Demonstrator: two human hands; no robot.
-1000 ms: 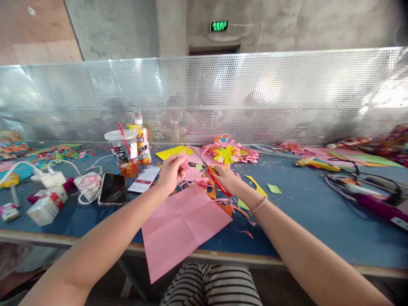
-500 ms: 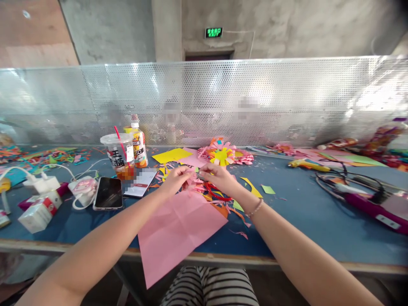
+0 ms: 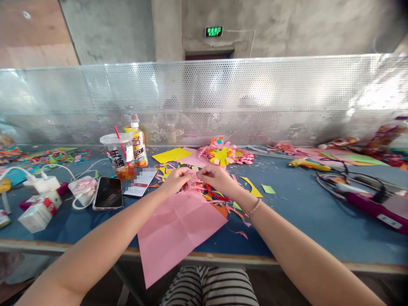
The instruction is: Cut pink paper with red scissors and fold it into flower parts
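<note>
Paper point(image 3: 192, 177), a small pink piece, is pinched in left hand point(image 3: 176, 181), just beside right hand point(image 3: 219, 180), whose fingers curl inward, hold unclear; likely light, soft, easily torn, so best taken gently by its edges

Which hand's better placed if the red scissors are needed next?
Right hand, probably: the red scissors lie close beside it. The left hand is farther off, holding a small pink paper piece.

The table point(image 3: 296, 227) gives passage rightward; cup point(image 3: 111, 158) and bottle point(image 3: 139, 147) block left-rear.
</note>
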